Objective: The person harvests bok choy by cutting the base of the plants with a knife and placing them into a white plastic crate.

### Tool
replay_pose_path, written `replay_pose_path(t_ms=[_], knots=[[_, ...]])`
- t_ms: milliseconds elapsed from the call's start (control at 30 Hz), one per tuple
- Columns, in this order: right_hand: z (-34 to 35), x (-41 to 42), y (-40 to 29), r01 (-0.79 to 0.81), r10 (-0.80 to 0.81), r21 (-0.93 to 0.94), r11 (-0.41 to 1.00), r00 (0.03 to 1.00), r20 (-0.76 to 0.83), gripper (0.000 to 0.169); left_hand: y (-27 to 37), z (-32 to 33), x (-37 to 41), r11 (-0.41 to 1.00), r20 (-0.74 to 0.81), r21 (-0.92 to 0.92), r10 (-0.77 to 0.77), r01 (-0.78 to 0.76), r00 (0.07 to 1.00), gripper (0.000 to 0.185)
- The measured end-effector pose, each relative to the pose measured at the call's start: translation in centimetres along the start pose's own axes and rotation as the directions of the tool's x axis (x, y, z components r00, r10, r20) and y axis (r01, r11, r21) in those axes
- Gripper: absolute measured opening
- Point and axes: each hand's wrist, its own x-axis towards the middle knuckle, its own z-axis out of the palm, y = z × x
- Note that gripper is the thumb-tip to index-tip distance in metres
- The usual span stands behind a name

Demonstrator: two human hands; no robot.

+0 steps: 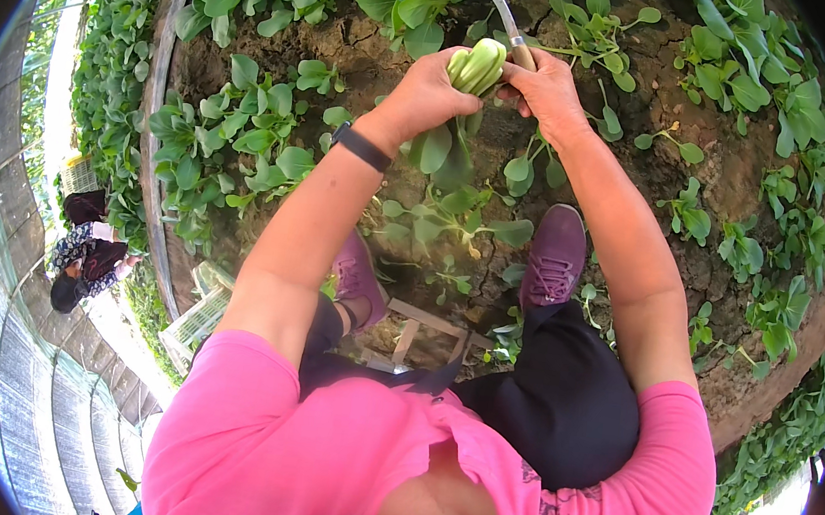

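My left hand (435, 94) grips a bunch of leafy greens (478, 66) by its pale green stalks, which point up and away, while the leaves hang below the fist. Close beside it, my right hand (546, 92) holds a curved knife (508, 19) by its wooden handle, the blade pointing away from me. The fingertips of my right hand are at the right side of the bunch; whether they touch it is not clear. Beneath both hands, young leafy plants (454, 213) grow in cracked brown soil.
Denser greens (247, 122) grow at left and right (799, 108). A wooden frame (410, 324) lies between my purple shoes. A pale plastic crate (200, 311) stands at left, near the bed's edging board (157, 121). Another person (92, 256) is at far left, by a yellowish crate (81, 175).
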Motion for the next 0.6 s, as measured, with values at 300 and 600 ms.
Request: replay_pose_path(t_ms=[300, 600], knots=[[0.5, 4.3, 1.9, 0.101, -0.064, -0.581, 0.807, 0.994, 0.084, 0.041, -0.2, -4.7, 4.5, 0.279, 0.14, 0.932, 0.316, -0.233, 0.938, 0.019], [1.7, 11.1, 1.6, 0.112, -0.073, -0.601, 0.791, 0.993, 0.088, 0.04, -2.5, -7.9, 7.3, 0.015, 0.054, 0.998, -0.022, -0.054, 0.998, 0.014]])
